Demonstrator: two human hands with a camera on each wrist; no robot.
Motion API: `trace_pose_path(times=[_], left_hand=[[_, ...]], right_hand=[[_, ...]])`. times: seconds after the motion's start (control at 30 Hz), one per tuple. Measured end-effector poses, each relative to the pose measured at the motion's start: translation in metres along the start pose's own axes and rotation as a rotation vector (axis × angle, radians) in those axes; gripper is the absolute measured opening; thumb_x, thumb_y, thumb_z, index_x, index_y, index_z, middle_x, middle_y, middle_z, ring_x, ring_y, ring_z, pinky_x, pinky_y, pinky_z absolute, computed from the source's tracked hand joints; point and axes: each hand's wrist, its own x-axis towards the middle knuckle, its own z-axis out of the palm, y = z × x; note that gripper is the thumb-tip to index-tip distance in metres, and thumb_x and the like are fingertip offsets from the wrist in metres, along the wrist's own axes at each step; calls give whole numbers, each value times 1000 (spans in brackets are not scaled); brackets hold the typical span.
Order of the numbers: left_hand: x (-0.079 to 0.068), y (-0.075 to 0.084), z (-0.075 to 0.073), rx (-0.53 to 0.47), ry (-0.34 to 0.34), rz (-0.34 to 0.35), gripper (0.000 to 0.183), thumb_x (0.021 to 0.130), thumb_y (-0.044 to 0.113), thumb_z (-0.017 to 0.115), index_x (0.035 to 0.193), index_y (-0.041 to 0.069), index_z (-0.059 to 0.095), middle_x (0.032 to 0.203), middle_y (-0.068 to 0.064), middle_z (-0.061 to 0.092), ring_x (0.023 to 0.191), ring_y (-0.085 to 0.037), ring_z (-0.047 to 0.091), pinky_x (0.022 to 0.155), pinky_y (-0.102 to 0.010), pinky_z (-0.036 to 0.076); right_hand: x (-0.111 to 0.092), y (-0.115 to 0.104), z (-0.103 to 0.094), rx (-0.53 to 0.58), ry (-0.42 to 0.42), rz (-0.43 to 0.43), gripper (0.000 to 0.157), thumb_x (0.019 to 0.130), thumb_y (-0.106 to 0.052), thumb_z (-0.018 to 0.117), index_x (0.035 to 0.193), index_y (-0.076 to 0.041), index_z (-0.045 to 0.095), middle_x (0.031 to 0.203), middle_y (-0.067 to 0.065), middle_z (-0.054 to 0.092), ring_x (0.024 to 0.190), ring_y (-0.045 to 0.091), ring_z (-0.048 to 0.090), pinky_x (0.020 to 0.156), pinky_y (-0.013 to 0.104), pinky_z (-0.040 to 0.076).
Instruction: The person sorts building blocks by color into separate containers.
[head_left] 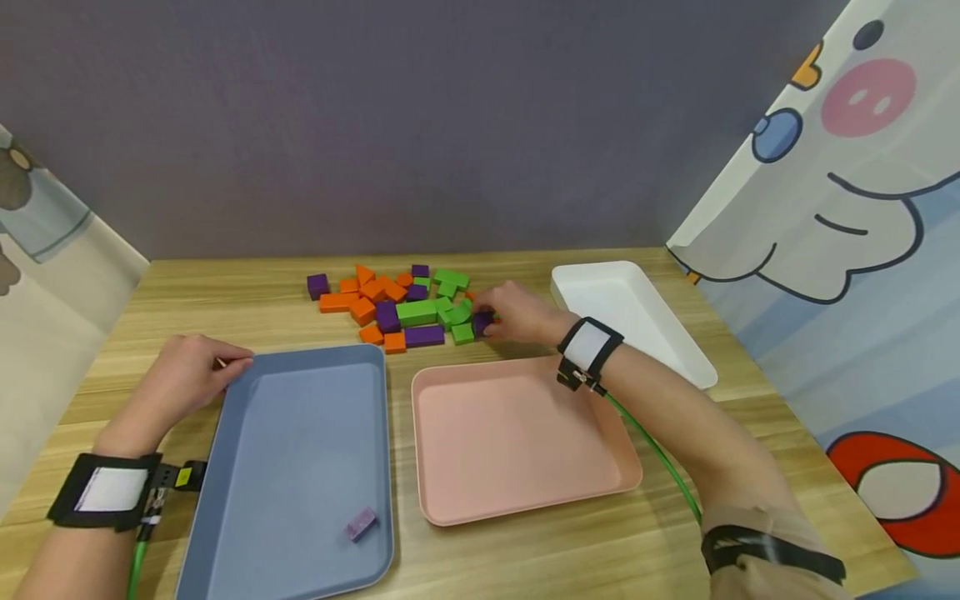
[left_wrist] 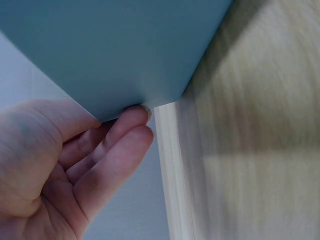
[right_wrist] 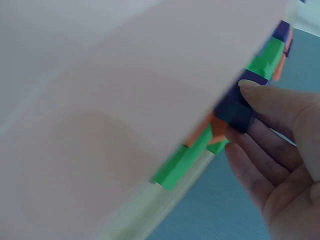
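Note:
In the head view my left hand (head_left: 187, 375) pinches the far left corner of the blue tray (head_left: 300, 467). The left wrist view has the thumb and fingertips at that tray's corner (left_wrist: 135, 60). A small purple block (head_left: 362, 524) lies inside the tray, near its right wall. My right hand (head_left: 521, 312) is at the right end of a pile of blocks, beyond the pink tray (head_left: 517, 442). Between its thumb and fingers it pinches a dark purple block (right_wrist: 237, 107), seen closely in the right wrist view; fingers partly cover this block in the head view.
Orange blocks (head_left: 339, 302), green blocks (head_left: 417, 313) and purple blocks (head_left: 424, 336) lie close together at the back of the wooden table (head_left: 247, 300). A white tray (head_left: 630, 308) stands at the right, partly behind the right forearm. A grey wall (head_left: 405, 125) rises behind the table.

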Motion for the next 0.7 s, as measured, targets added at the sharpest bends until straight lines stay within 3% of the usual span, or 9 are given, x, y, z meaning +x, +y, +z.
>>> trace_pose_path(times=[0.3,0.47,0.7], left_hand=[[0,2,-1,-2,-18,-4,24,88,11,65,102,-6,72,84,-20,71,54,-12,46,46,-24,35],[0,1,-1,-4,-27,-9,24,88,11,65,102,-7,72,83,-19,71,55,-12,48,46,-24,37],[0,1,-1,-10,-27,-3,24,88,11,65,102,-7,71,83,-19,71,55,-12,49,46,-24,38]], right_hand=[[-1,-21,-25,-6,56,-60,37,82,-17,75,117,-7,67,107,6,70,94,17,66,83,31,54],[2,-53,-27,-35,69,-156,33,82,-20,74,113,-10,68,106,2,70,94,13,63,85,28,51],[3,-108,-16,-62,71,-331,31,84,-21,71,114,-12,68,109,0,69,100,11,61,89,24,49]])
